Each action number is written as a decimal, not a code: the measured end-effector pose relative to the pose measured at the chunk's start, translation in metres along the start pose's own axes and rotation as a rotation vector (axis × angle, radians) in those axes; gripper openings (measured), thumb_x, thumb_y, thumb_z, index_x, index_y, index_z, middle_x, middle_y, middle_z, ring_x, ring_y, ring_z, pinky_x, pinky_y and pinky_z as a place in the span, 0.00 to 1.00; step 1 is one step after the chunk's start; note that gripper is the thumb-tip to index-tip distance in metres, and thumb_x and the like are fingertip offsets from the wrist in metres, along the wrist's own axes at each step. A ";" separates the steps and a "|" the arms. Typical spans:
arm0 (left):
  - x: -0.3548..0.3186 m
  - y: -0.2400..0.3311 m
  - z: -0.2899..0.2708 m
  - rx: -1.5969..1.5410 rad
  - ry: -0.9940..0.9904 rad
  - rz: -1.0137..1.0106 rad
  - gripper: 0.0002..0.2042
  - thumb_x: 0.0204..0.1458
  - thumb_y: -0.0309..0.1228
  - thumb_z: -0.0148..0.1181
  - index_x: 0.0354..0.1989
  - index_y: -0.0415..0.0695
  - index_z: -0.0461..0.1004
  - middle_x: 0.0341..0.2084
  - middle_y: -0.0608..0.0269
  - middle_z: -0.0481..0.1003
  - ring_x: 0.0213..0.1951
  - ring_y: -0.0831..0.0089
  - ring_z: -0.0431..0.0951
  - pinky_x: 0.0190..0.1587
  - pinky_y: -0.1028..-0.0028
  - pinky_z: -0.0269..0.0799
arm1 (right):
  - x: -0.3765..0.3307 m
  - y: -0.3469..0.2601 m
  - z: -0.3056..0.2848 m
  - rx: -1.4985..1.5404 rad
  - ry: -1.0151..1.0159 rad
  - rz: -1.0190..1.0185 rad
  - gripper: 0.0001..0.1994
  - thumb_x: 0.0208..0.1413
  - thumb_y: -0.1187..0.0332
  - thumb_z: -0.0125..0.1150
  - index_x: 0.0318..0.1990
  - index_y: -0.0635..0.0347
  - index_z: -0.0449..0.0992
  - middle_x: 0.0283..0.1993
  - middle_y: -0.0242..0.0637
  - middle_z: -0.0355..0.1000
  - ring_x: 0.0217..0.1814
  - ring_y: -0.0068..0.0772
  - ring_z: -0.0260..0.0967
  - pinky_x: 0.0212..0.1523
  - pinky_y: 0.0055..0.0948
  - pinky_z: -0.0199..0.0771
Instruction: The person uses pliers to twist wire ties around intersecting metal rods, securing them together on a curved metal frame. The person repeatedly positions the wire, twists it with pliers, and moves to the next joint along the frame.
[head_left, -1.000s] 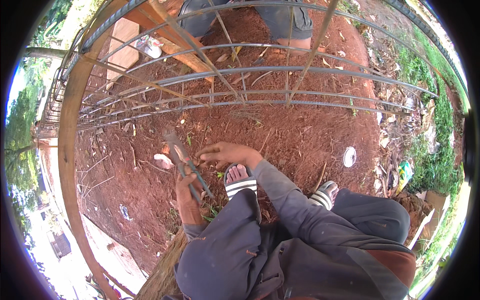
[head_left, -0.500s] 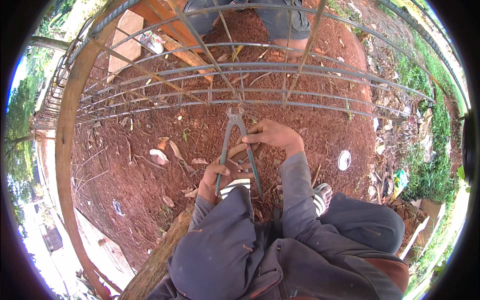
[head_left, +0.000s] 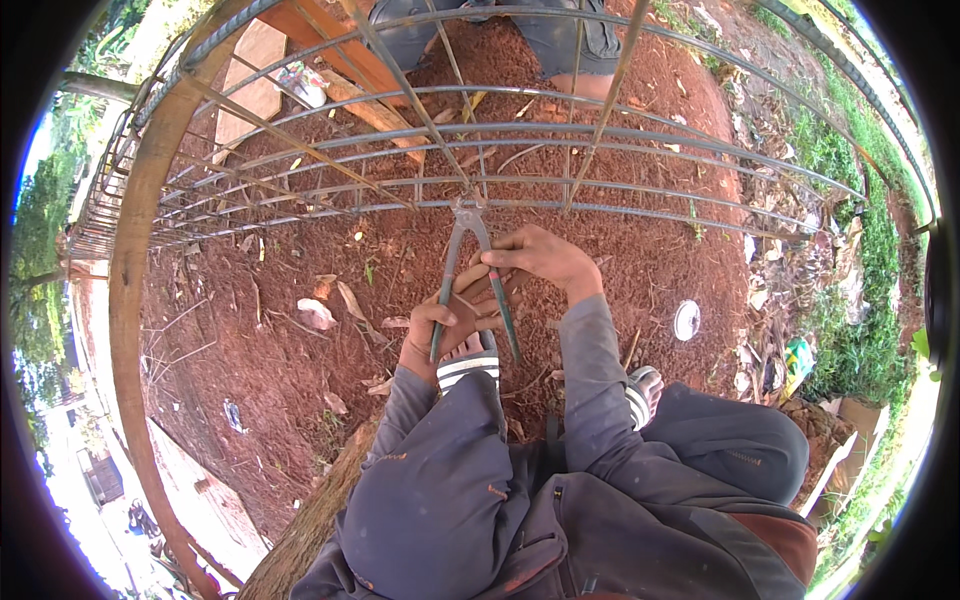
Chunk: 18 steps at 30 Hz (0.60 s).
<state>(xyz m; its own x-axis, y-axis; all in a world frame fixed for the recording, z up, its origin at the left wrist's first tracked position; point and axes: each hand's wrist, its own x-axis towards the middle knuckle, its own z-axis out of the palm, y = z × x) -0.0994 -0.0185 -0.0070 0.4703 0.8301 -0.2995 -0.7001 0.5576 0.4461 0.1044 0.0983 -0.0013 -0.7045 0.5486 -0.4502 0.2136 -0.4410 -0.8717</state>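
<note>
Both my hands are on a pair of tying pincers with dark green handle ends, its legs spread apart. My left hand is wrapped round the left leg, and some of its fingers stretch across toward the other leg. My right hand pinches the upper part of the right leg between thumb and fingers. The pincers' head meets the lower bars of a steel rebar cage, where a thin crossbar comes down. Any tie wire at the jaws is too small to make out.
A curved-looking wooden post stands at the left, and a log lies below it. Beyond the cage are orange timber and a person's legs. A white round lid lies on the red soil.
The pincers have moved slightly up and away from me, so their head now reaches the cage's lower bars. Both hands moved with them and keep their hold.
</note>
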 end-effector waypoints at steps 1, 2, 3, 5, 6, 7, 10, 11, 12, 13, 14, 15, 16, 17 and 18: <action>-0.002 0.002 -0.001 -0.010 0.004 0.012 0.52 0.28 0.29 0.58 0.73 0.37 0.49 0.70 0.40 0.54 0.66 0.32 0.60 0.67 0.38 0.56 | 0.004 0.001 0.002 -0.001 -0.007 -0.023 0.22 0.59 0.55 0.67 0.48 0.69 0.80 0.38 0.41 0.80 0.33 0.31 0.80 0.34 0.29 0.82; -0.002 0.000 -0.003 -0.027 0.000 0.023 0.52 0.28 0.29 0.58 0.73 0.37 0.49 0.70 0.39 0.53 0.66 0.32 0.59 0.66 0.37 0.56 | 0.006 0.002 0.002 -0.007 -0.007 -0.040 0.22 0.59 0.55 0.67 0.48 0.69 0.80 0.38 0.41 0.80 0.33 0.31 0.80 0.34 0.28 0.82; 0.000 0.000 -0.005 -0.035 -0.019 0.017 0.52 0.28 0.29 0.57 0.73 0.37 0.49 0.70 0.39 0.53 0.66 0.31 0.59 0.66 0.37 0.56 | 0.006 0.003 0.002 -0.021 0.016 -0.039 0.22 0.59 0.56 0.67 0.48 0.69 0.80 0.38 0.41 0.80 0.33 0.31 0.80 0.34 0.28 0.82; 0.005 0.002 -0.009 -0.046 -0.054 0.007 0.52 0.28 0.28 0.57 0.73 0.37 0.49 0.71 0.39 0.53 0.66 0.31 0.59 0.65 0.36 0.57 | 0.005 0.003 0.002 -0.048 0.059 -0.039 0.21 0.59 0.56 0.66 0.48 0.70 0.80 0.39 0.42 0.80 0.33 0.31 0.80 0.33 0.28 0.82; 0.005 0.003 -0.013 -0.050 -0.061 0.001 0.52 0.29 0.28 0.58 0.73 0.37 0.49 0.70 0.40 0.54 0.66 0.32 0.60 0.64 0.36 0.58 | 0.004 0.001 0.002 0.009 0.039 -0.011 0.21 0.59 0.57 0.66 0.48 0.70 0.80 0.39 0.42 0.80 0.33 0.32 0.80 0.33 0.28 0.82; 0.005 0.004 -0.016 -0.054 -0.069 -0.006 0.51 0.30 0.28 0.58 0.73 0.36 0.50 0.70 0.41 0.56 0.66 0.33 0.60 0.64 0.36 0.59 | 0.002 -0.001 0.003 0.067 0.019 0.016 0.21 0.59 0.57 0.66 0.48 0.70 0.80 0.39 0.42 0.80 0.33 0.32 0.80 0.33 0.28 0.82; 0.007 0.007 -0.022 -0.062 -0.086 -0.022 0.50 0.32 0.28 0.59 0.73 0.36 0.50 0.70 0.43 0.57 0.66 0.35 0.61 0.63 0.35 0.60 | 0.002 -0.004 0.004 0.158 0.002 0.024 0.21 0.59 0.57 0.66 0.49 0.70 0.79 0.39 0.43 0.80 0.33 0.32 0.80 0.33 0.28 0.82; 0.009 0.007 -0.022 -0.066 -0.095 -0.030 0.50 0.32 0.28 0.59 0.73 0.37 0.50 0.70 0.44 0.57 0.67 0.35 0.60 0.63 0.35 0.60 | 0.001 -0.004 0.003 0.174 0.008 0.016 0.21 0.59 0.58 0.67 0.49 0.70 0.79 0.39 0.43 0.80 0.34 0.32 0.80 0.33 0.28 0.83; 0.010 0.006 -0.022 -0.073 -0.103 -0.024 0.50 0.32 0.28 0.58 0.73 0.37 0.50 0.70 0.44 0.57 0.66 0.35 0.61 0.62 0.35 0.60 | 0.001 -0.003 0.001 0.165 0.002 0.016 0.21 0.59 0.58 0.66 0.48 0.71 0.79 0.39 0.43 0.80 0.34 0.32 0.80 0.34 0.28 0.83; 0.011 0.005 -0.022 -0.080 -0.111 -0.018 0.50 0.32 0.28 0.58 0.73 0.37 0.50 0.69 0.44 0.58 0.65 0.36 0.63 0.62 0.35 0.61 | 0.001 -0.002 -0.001 0.156 -0.003 0.015 0.21 0.59 0.58 0.66 0.48 0.71 0.79 0.39 0.43 0.80 0.34 0.32 0.80 0.35 0.29 0.83; 0.012 0.004 -0.021 -0.086 -0.118 -0.011 0.50 0.32 0.28 0.58 0.73 0.38 0.50 0.69 0.45 0.58 0.65 0.36 0.64 0.61 0.35 0.62 | 0.001 -0.002 -0.002 0.147 -0.010 0.014 0.21 0.60 0.59 0.66 0.48 0.71 0.79 0.38 0.43 0.80 0.34 0.32 0.80 0.35 0.29 0.83; 0.013 0.002 -0.021 -0.096 -0.119 -0.003 0.49 0.32 0.27 0.58 0.73 0.38 0.51 0.68 0.45 0.59 0.63 0.36 0.66 0.61 0.34 0.62 | 0.003 0.001 -0.002 0.149 -0.009 0.002 0.20 0.60 0.59 0.66 0.48 0.71 0.79 0.38 0.43 0.80 0.34 0.32 0.80 0.36 0.28 0.83; 0.013 -0.001 -0.021 -0.106 -0.119 0.005 0.48 0.32 0.27 0.58 0.72 0.38 0.53 0.68 0.45 0.60 0.61 0.37 0.67 0.60 0.33 0.63 | 0.005 0.004 -0.002 0.151 -0.007 -0.011 0.20 0.60 0.59 0.66 0.48 0.72 0.80 0.37 0.42 0.80 0.34 0.31 0.80 0.36 0.28 0.83; 0.014 -0.005 -0.021 -0.115 -0.119 0.013 0.47 0.32 0.26 0.57 0.72 0.38 0.54 0.67 0.46 0.61 0.60 0.37 0.69 0.59 0.33 0.63 | 0.005 0.004 -0.002 0.153 -0.008 -0.023 0.19 0.60 0.60 0.65 0.47 0.72 0.80 0.37 0.42 0.80 0.34 0.31 0.79 0.37 0.28 0.83; 0.015 -0.008 -0.021 -0.137 -0.123 0.024 0.46 0.32 0.26 0.57 0.71 0.39 0.55 0.67 0.46 0.62 0.58 0.38 0.71 0.59 0.32 0.63 | 0.005 0.003 -0.003 0.134 -0.002 -0.017 0.19 0.60 0.60 0.65 0.47 0.71 0.80 0.37 0.41 0.80 0.35 0.30 0.79 0.37 0.28 0.83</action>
<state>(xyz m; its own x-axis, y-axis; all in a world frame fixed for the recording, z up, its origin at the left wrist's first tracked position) -0.0986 -0.0107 -0.0327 0.5087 0.8418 -0.1805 -0.7747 0.5391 0.3305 0.1033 0.1014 -0.0070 -0.7086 0.5554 -0.4352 0.1094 -0.5229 -0.8454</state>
